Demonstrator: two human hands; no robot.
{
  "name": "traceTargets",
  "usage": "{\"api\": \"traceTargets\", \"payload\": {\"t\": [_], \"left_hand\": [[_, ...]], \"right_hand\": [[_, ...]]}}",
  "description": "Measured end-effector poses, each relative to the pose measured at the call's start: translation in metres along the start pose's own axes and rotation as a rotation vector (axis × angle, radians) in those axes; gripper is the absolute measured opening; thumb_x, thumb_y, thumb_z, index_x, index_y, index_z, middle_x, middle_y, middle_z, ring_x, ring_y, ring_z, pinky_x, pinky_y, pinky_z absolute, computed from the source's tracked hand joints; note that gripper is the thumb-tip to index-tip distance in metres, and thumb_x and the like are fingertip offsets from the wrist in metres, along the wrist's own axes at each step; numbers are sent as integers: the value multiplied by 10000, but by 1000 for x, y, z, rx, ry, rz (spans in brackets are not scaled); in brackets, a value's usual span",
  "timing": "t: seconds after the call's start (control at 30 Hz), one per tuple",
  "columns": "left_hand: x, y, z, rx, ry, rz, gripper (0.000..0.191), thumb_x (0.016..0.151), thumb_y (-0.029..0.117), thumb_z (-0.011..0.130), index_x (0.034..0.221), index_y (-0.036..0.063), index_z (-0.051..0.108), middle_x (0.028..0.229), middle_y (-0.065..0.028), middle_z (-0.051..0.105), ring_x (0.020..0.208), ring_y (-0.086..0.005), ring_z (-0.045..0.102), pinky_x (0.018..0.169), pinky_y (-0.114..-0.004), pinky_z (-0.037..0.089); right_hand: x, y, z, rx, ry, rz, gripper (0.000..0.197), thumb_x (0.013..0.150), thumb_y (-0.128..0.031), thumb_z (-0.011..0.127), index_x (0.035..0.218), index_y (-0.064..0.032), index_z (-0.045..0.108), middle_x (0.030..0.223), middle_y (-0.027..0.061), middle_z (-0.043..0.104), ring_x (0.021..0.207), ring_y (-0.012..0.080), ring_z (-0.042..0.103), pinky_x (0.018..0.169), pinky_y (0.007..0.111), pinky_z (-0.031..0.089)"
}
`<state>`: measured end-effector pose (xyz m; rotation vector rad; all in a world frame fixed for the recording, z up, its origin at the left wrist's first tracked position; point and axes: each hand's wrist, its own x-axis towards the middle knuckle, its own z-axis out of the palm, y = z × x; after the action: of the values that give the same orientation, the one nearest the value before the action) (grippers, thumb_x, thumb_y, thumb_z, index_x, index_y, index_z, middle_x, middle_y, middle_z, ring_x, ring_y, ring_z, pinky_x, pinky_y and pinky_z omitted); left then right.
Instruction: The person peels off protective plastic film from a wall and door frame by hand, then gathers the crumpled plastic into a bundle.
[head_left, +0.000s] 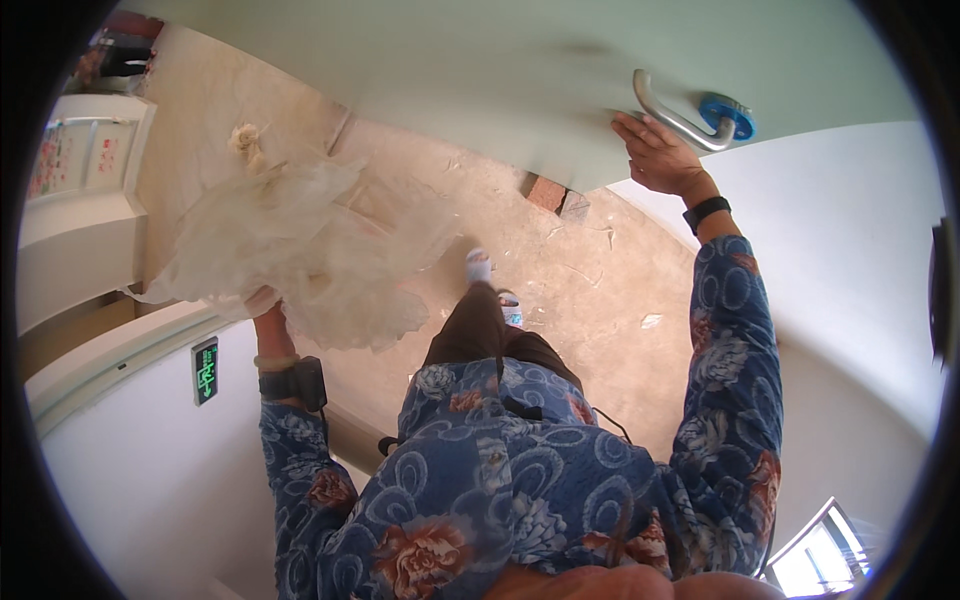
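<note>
A bundle of crumpled, translucent plastic film (285, 240) hangs from my left hand (262, 298), which is largely covered by it. Only the wrist and a bit of the hand show; the fingers are hidden. My right hand (664, 161) rests against a pale green door (480, 82), its fingers extended. Just beside those fingers is the metal lever handle (686, 131), mounted on a blue round plate (726, 116). The hand does not appear to wrap around the lever.
Bricks (547, 193) lie on the dusty floor (585, 277) by the door's lower edge. A tangled pale clump (247, 142) sits farther off. A green exit sign (205, 371) is on the left wall. A white cabinet-like object (97, 150) stands beyond. White wall (832, 217) borders the right.
</note>
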<state>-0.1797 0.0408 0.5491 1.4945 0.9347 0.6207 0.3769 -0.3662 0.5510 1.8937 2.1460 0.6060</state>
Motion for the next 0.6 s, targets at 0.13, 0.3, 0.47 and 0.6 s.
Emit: {"api": "traceTargets", "payload": {"t": [0.13, 0.3, 0.47, 0.6], "left_hand": [[0, -11, 3, -67, 49, -22, 341, 899, 211, 470, 1175, 9, 480, 1175, -103, 527, 1043, -237, 508, 889, -337, 429], [-15, -27, -7, -87, 89, -55, 341, 894, 209, 471, 1173, 13, 484, 1173, -108, 527, 1049, -243, 505, 897, -341, 421], [-38, -45, -16, -109, 121, -104, 340, 890, 207, 472, 1172, 17, 487, 1172, -112, 528, 1056, -249, 502, 906, -344, 413], [-46, -49, -26, -110, 133, -116, 340, 886, 205, 473, 1170, 20, 489, 1171, -116, 528, 1061, -254, 500, 913, -347, 406]], "right_hand": [[0, 1, 2, 123, 24, 71, 193, 723, -179, 522, 740, -63, 676, 1254, 30, 510, 1301, 158, 285, 1107, 346, 152], [-1, -8, 6, 311, 68, 213, 117, 701, -126, 568, 779, -75, 638, 1234, 32, 524, 1266, 160, 351, 1093, 350, 202], [0, -21, 5, 351, 45, 360, 123, 749, -136, 569, 823, -69, 640, 1198, 68, 542, 1267, 232, 361, 1082, 424, 240], [14, -25, 3, 338, 95, 399, 112, 739, -108, 579, 817, -71, 651, 1142, 66, 577, 1234, 236, 403, 1051, 425, 292]]}}
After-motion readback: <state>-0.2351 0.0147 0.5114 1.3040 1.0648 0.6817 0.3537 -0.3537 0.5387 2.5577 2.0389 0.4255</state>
